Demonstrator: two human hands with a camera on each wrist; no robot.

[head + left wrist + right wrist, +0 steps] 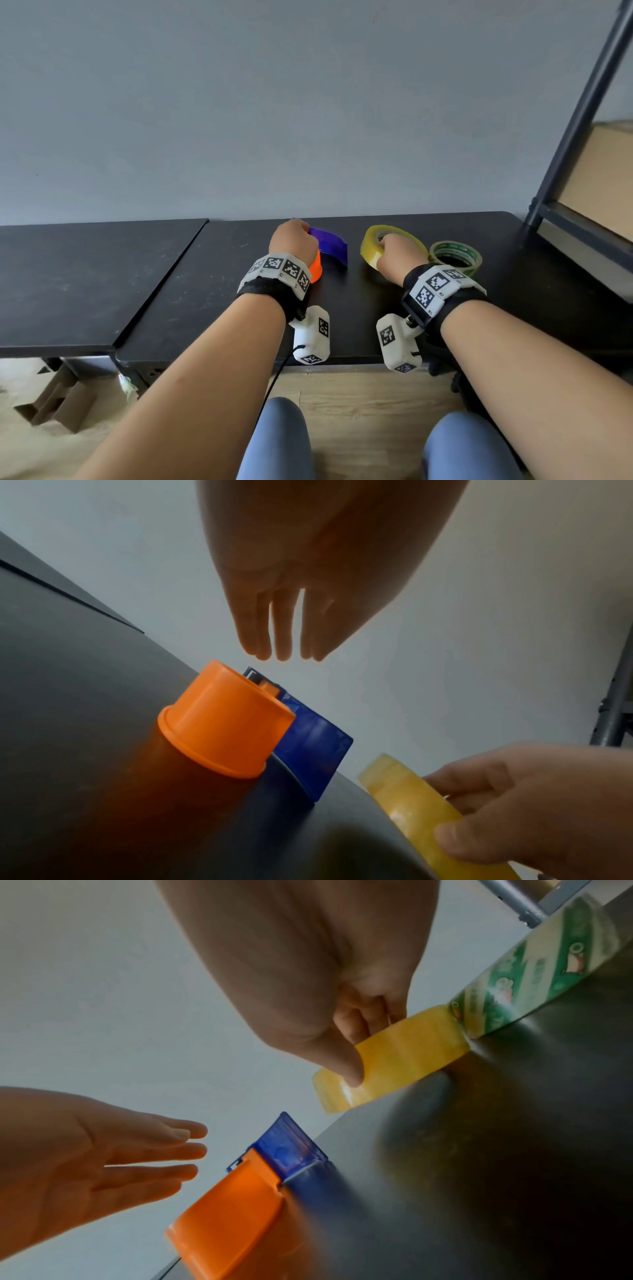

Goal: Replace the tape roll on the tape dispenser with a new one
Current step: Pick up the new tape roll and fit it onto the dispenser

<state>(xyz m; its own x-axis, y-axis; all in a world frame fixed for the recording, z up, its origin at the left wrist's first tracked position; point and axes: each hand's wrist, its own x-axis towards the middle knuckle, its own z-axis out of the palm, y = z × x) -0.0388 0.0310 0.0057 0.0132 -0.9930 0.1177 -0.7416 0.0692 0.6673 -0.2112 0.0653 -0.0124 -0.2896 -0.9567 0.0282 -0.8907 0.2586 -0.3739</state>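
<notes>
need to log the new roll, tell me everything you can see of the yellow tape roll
The yellow tape roll is a wide ring of glossy, see-through yellowish tape with an open middle. It is tipped up on the black table, its far edge down beside the green-printed roll. The right hand grips it, thumb on the outer face, fingers behind. The orange and blue dispenser lies apart to its left.

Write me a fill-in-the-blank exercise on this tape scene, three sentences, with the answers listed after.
1. The right hand grips the ____ tape roll.
2. The left hand hovers with straight fingers above the dispenser, whose drum is ____.
3. The green-printed roll lies flat on the ____ table.

Answers: yellow; orange; black
</notes>
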